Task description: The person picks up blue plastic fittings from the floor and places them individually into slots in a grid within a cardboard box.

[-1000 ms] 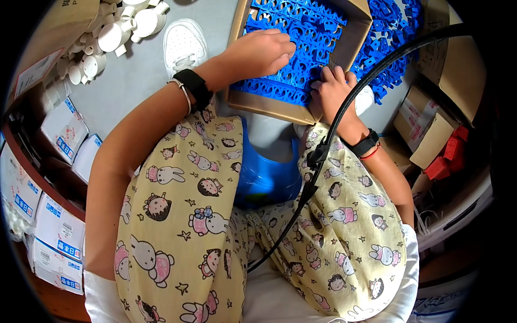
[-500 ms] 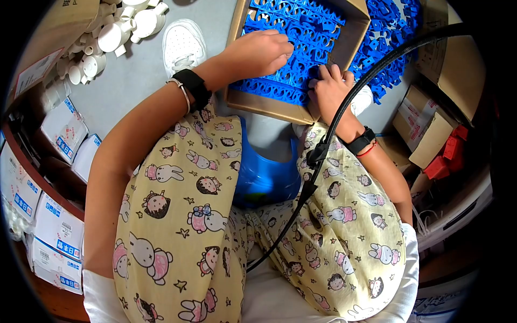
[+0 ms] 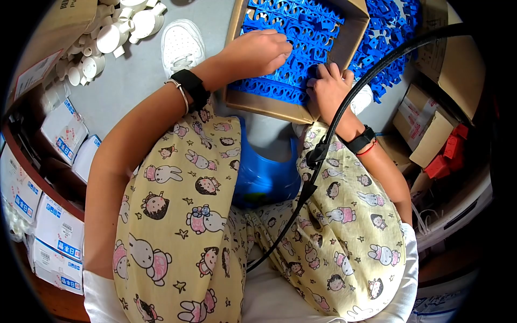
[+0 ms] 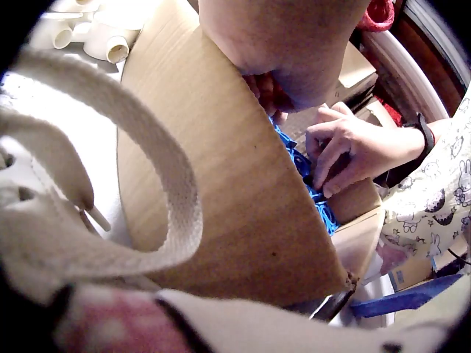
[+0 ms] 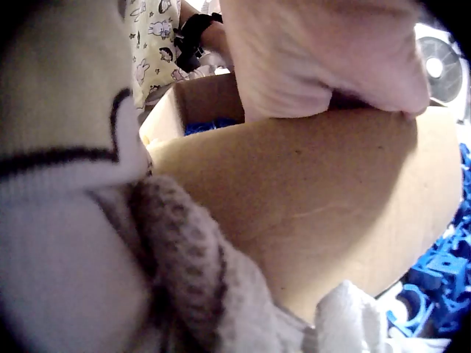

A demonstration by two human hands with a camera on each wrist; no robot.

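Rows of blue plastic clips (image 3: 269,89) fill a cardboard box (image 3: 258,107). Over the middle rows is the left hand (image 3: 259,53), knuckles up and fingers bent; its fingertips and anything between them are hidden. The right hand (image 3: 331,94) reaches into the box's near right corner. In the left wrist view the right hand (image 4: 357,147) has its thumb and a bent finger close together on the blue clips (image 4: 324,209), pinching at one. The right wrist view shows the right hand (image 5: 324,59) above the box wall (image 5: 309,198), fingertips hidden.
Loose blue clips (image 3: 385,59) lie on the floor right of the box. White pipe fittings (image 3: 110,36) are at the upper left, beside a white shoe (image 3: 183,46). Open cartons (image 3: 423,124) and red parts (image 3: 448,156) stand right. A black cable (image 3: 350,105) crosses the head view.
Compared with a second ago, the right hand has shifted slightly at the box corner, its fingers bent a little differently. The left hand keeps almost the same place over the rows.
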